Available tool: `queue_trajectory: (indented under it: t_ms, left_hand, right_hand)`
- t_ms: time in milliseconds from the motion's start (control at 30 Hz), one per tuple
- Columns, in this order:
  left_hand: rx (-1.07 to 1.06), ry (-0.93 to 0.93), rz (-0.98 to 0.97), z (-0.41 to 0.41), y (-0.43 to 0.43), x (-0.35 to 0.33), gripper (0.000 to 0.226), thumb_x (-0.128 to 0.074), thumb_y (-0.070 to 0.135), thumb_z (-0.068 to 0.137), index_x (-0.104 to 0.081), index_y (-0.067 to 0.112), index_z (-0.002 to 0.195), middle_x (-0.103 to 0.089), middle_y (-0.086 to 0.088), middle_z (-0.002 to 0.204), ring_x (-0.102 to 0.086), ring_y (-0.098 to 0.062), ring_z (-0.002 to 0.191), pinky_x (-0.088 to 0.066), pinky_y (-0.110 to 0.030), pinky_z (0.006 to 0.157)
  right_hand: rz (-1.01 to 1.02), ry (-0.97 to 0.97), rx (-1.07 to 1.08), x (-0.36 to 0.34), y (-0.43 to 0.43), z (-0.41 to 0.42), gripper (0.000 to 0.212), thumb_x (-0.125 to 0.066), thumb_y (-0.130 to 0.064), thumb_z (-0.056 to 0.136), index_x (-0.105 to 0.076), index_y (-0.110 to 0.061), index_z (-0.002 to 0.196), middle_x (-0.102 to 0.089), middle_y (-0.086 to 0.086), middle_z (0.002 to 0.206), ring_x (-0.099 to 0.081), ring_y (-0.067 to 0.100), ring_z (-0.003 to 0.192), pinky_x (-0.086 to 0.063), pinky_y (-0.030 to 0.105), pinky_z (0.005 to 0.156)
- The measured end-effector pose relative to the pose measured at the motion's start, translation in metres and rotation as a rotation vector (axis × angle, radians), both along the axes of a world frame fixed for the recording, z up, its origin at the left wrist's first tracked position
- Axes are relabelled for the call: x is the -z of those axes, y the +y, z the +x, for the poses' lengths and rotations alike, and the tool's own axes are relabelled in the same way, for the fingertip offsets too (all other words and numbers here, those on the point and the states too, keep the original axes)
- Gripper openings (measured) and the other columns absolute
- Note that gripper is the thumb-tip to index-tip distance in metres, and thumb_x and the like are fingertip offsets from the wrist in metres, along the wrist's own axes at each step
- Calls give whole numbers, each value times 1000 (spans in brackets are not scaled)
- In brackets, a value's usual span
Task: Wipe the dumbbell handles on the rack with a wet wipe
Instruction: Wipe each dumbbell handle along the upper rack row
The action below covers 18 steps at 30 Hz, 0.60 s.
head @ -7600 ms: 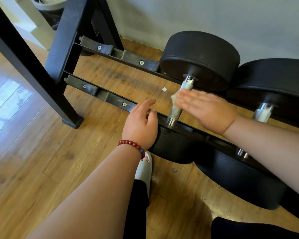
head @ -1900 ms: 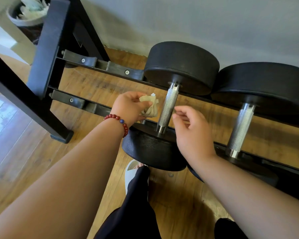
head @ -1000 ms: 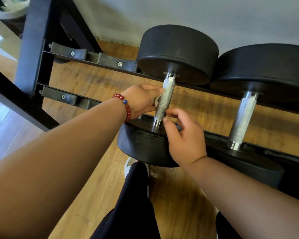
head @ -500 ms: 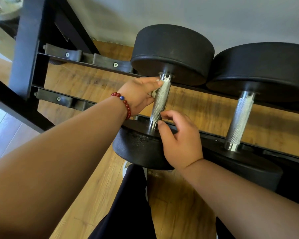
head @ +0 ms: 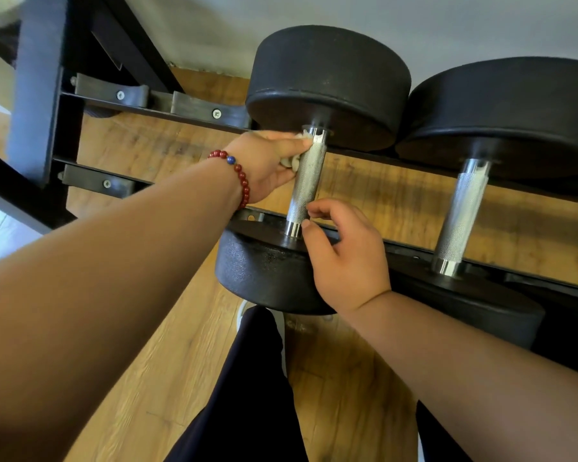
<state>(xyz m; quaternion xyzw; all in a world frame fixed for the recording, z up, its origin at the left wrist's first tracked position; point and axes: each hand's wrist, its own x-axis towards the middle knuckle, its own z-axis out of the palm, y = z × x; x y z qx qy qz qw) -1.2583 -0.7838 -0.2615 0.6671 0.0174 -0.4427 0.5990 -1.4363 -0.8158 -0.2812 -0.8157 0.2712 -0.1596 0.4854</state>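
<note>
Two black dumbbells lie across the black rack (head: 194, 110). My left hand (head: 264, 165), with a red bead bracelet at the wrist, holds a crumpled whitish wet wipe (head: 292, 160) against the upper left side of the left dumbbell's knurled steel handle (head: 306, 181). Most of the wipe is hidden in the palm. My right hand (head: 344, 251) has curled fingers touching the lower end of that same handle, near the front weight (head: 261, 271). The right dumbbell's handle (head: 459, 215) stands untouched.
Empty rack cradles (head: 107, 183) with bolts run to the left along both rails. A thick black upright post (head: 37, 88) stands at far left. Wooden floor (head: 167, 361) lies below, a pale wall behind. My dark trouser legs and a white slipper (head: 244, 311) show below the rack.
The wipe passed from my right hand to my left. My left hand has slid with the wipe up the left handle toward the rear weight. My right hand stays at the handle's lower end.
</note>
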Motion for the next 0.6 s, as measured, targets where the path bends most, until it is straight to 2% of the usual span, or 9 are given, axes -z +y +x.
queue_trajectory:
  t_ms: [67, 100, 200, 267, 300, 367, 467, 600]
  left_hand:
    - [35, 40, 53, -4, 6, 3, 22, -70, 8, 85, -66, 7, 106, -69, -8, 109, -67, -14, 102, -55, -28, 90]
    - [48, 42, 74, -3, 9, 5, 23, -71, 8, 84, -65, 7, 106, -69, -9, 110, -67, -15, 103, -56, -27, 88]
    - [16, -15, 36, -1, 7, 3, 17, -70, 6, 84, -66, 5, 100, -70, -3, 82, -67, -7, 74, -58, -23, 78]
    - [-40, -65, -14, -2, 2, 2, 9, -69, 8, 86, -67, 8, 95, -66, 2, 69, -63, -5, 65, -57, -24, 82]
    - [-57, -77, -19, -4, 0, 3, 10, -70, 9, 86, -67, 8, 96, -67, 2, 70, -64, -5, 66, -57, -25, 83]
    - [-59, -57, 4, -8, 2, 4, 13, -71, 9, 86, -69, 9, 98, -72, 1, 75, -69, -6, 71, -57, -22, 76]
    - [48, -44, 85, -11, 14, 2, 14, -74, 9, 83, -68, 11, 95, -75, -1, 81, -72, -9, 79, -56, -19, 68]
    - [28, -124, 136, -9, 15, -2, 19, -77, 8, 79, -68, 11, 96, -73, -5, 91, -71, -13, 87, -58, -24, 78]
  right_hand:
    - [-4, 6, -3, 0, 0, 0, 33, -49, -37, 87, -64, -19, 109, -56, -15, 102, -55, 10, 106, -45, 25, 86]
    - [-6, 7, -5, 0, 0, 0, 33, -49, -37, 87, -65, -19, 110, -56, -15, 102, -54, 10, 106, -45, 25, 86]
    - [-4, 12, -6, 0, 0, 0, 34, -49, -37, 86, -65, -19, 110, -56, -15, 102, -54, 10, 106, -44, 23, 86]
    - [2, 11, 0, 0, 0, 0, 34, -49, -37, 86, -65, -19, 110, -57, -15, 102, -54, 9, 106, -43, 21, 85]
    - [-2, 12, -1, 0, 0, 0, 34, -49, -37, 86, -65, -19, 110, -57, -14, 103, -54, 9, 106, -43, 21, 86]
    - [-10, 21, -8, 0, 0, 0, 34, -48, -38, 86, -64, -20, 111, -58, -14, 104, -54, 10, 107, -45, 24, 87]
    - [-13, 18, -14, -1, 0, 0, 34, -48, -38, 86, -64, -20, 111, -58, -13, 104, -54, 10, 107, -47, 27, 87]
    - [-7, 14, -7, -1, 0, 0, 35, -48, -38, 86, -64, -19, 112, -56, -15, 103, -53, 10, 106, -47, 28, 88]
